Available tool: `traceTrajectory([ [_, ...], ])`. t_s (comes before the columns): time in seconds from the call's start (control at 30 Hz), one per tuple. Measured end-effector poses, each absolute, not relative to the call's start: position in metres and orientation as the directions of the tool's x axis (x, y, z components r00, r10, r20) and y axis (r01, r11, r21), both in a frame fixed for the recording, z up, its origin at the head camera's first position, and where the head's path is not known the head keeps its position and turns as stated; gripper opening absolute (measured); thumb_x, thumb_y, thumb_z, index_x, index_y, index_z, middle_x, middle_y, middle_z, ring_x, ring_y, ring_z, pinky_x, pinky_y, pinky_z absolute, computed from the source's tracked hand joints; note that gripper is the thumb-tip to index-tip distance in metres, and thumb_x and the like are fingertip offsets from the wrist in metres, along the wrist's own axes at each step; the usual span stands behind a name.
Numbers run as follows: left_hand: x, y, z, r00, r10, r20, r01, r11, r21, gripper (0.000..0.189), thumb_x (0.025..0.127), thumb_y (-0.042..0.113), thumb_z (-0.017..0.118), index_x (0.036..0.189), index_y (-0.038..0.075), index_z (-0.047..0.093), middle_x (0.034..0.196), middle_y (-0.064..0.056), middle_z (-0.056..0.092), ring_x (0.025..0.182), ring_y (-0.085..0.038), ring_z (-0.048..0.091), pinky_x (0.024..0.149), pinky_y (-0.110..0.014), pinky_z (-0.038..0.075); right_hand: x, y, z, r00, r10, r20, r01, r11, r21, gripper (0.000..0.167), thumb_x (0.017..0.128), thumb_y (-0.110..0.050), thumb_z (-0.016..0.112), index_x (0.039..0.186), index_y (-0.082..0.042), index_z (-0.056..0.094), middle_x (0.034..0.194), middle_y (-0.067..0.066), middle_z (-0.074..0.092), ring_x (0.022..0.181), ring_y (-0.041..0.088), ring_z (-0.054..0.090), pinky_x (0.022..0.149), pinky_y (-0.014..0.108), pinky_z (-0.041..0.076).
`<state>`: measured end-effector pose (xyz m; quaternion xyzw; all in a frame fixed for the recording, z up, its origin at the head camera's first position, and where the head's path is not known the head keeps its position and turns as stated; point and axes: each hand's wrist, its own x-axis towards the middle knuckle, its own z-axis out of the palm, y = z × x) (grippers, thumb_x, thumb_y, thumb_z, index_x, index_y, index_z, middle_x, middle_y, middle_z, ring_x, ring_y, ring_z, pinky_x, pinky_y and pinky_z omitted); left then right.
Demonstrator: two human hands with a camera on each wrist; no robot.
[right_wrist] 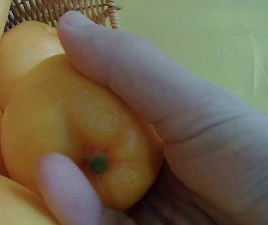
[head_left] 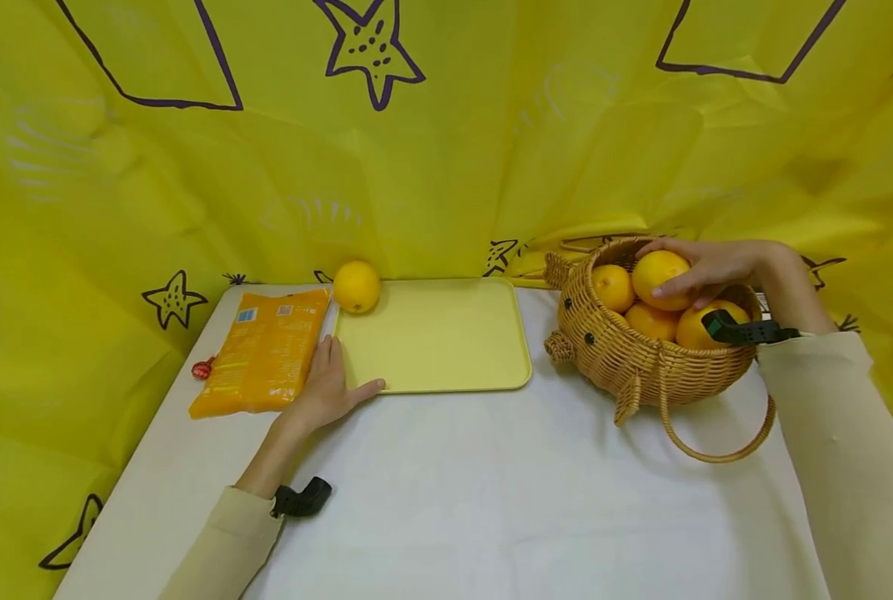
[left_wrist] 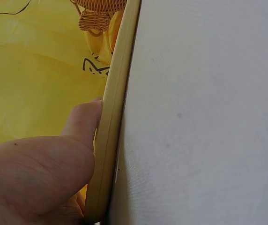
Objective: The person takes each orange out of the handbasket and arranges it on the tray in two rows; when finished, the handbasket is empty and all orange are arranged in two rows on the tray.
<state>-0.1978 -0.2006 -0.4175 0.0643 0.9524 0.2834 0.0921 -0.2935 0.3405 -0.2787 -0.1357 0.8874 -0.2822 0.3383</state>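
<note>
In the head view my right hand (head_left: 727, 267) grips an orange (head_left: 658, 277) at the top of a wicker pig-shaped basket (head_left: 626, 354). The right wrist view shows thumb and fingers around that orange (right_wrist: 78, 122), its green stem end facing the camera. Several more oranges lie beneath and beside it in the basket. My left hand (head_left: 326, 387) rests against the near left corner of a pale yellow tray (head_left: 435, 333), thumb along the front edge and fingers up the left side. One orange (head_left: 356, 287) sits on the tray's far left corner.
Left of the tray lies an orange plastic packet (head_left: 266, 354), with a small red-wrapped lollipop (head_left: 202, 367) beside it. The basket's handle (head_left: 716, 458) hangs toward the front over the white table (head_left: 491, 500). A yellow cloth (head_left: 454, 183) with drawn stars rises behind the table.
</note>
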Motion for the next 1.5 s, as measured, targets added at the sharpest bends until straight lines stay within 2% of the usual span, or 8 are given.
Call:
traceTrajectory([
  [0.47, -0.198, -0.202, -0.414, -0.976, 0.184, -0.117, 0.091, 0.831, 0.549, 0.114, 0.088, 0.046, 0.067, 0.148, -0.015, -0.008, 0.157, -0.034, -0.012, 0.147, -0.046, -0.003, 0.121, -0.058, 0.006, -0.292, 0.339, -0.278, -0.744, -0.422, -0.519, -0.027, 0.794, -0.608, 0.074, 0.095, -0.027, 0.06, 0.149, -0.013, 0.011, 0.135, 0.026, 0.032, 0.1, 0.026, 0.053, 0.073, 0.034, 0.057],
  [0.8, -0.199, -0.195, -0.416, -0.974, 0.189, -0.124, 0.088, 0.821, 0.563, 0.115, 0.087, 0.049, 0.067, 0.148, -0.015, -0.007, 0.157, -0.033, -0.01, 0.148, -0.045, -0.003, 0.121, -0.057, 0.007, -0.291, 0.346, -0.272, -0.765, -0.432, -0.477, -0.076, 0.797, -0.599, 0.069, 0.096, -0.024, 0.059, 0.149, -0.009, 0.017, 0.131, 0.025, 0.038, 0.096, 0.024, 0.058, 0.071, 0.037, 0.059],
  [0.9, -0.197, -0.195, -0.418, -0.973, 0.187, -0.138, 0.079, 0.824, 0.561, 0.116, 0.087, 0.049, 0.067, 0.148, -0.015, -0.007, 0.157, -0.034, -0.01, 0.148, -0.046, -0.002, 0.121, -0.057, 0.007, -0.29, 0.346, -0.27, -0.792, -0.444, -0.42, -0.107, 0.777, -0.62, 0.063, 0.097, -0.023, 0.057, 0.148, -0.014, 0.021, 0.13, 0.026, 0.038, 0.088, 0.026, 0.061, 0.068, 0.041, 0.059],
  [1.0, -0.196, -0.197, -0.419, -0.972, 0.18, -0.153, 0.068, 0.833, 0.549, 0.115, 0.087, 0.049, 0.067, 0.148, -0.015, -0.008, 0.157, -0.033, -0.011, 0.148, -0.045, -0.003, 0.121, -0.056, 0.006, -0.288, 0.343, -0.266, -0.829, -0.463, -0.314, -0.148, 0.723, -0.674, 0.054, 0.099, -0.019, 0.053, 0.146, -0.024, 0.027, 0.128, 0.017, 0.039, 0.086, 0.024, 0.063, 0.066, 0.044, 0.06],
  [1.1, -0.195, -0.198, -0.42, -0.973, 0.172, -0.155, 0.061, 0.835, 0.547, 0.115, 0.087, 0.049, 0.066, 0.149, -0.013, -0.009, 0.158, -0.031, -0.012, 0.149, -0.044, -0.004, 0.122, -0.055, 0.006, -0.286, 0.335, -0.261, -0.882, -0.45, -0.139, -0.167, 0.575, -0.801, 0.051, 0.1, -0.01, 0.049, 0.145, -0.027, 0.032, 0.123, 0.005, 0.043, 0.088, 0.017, 0.065, 0.065, 0.043, 0.06],
  [1.2, -0.195, -0.2, -0.42, -0.974, 0.173, -0.149, 0.063, 0.831, 0.552, 0.115, 0.087, 0.048, 0.067, 0.149, -0.013, -0.008, 0.158, -0.031, -0.011, 0.148, -0.044, -0.002, 0.121, -0.056, 0.007, -0.284, 0.32, -0.254, -0.932, -0.357, 0.054, -0.141, 0.222, -0.965, 0.053, 0.098, -0.003, 0.048, 0.145, -0.022, 0.033, 0.123, 0.0, 0.041, 0.09, 0.015, 0.066, 0.062, 0.04, 0.061],
  [1.33, -0.194, -0.201, -0.419, -0.973, 0.169, -0.159, 0.053, 0.828, 0.558, 0.116, 0.087, 0.048, 0.067, 0.149, -0.013, -0.009, 0.158, -0.032, -0.012, 0.148, -0.044, -0.003, 0.121, -0.056, 0.006, -0.277, 0.294, -0.239, -0.967, -0.182, 0.178, -0.131, -0.244, -0.961, 0.049, 0.096, -0.003, 0.053, 0.14, -0.019, 0.036, 0.128, 0.002, 0.036, 0.092, 0.02, 0.065, 0.058, 0.039, 0.06],
  [1.5, -0.194, -0.202, -0.417, -0.976, 0.162, -0.149, 0.052, 0.827, 0.56, 0.115, 0.087, 0.047, 0.067, 0.149, -0.013, -0.009, 0.158, -0.031, -0.011, 0.148, -0.044, -0.002, 0.122, -0.056, 0.006, -0.266, 0.264, -0.229, -0.975, -0.117, 0.189, -0.134, -0.368, -0.92, 0.043, 0.095, -0.006, 0.056, 0.134, -0.019, 0.041, 0.127, 0.005, 0.04, 0.092, 0.022, 0.066, 0.058, 0.038, 0.06],
])
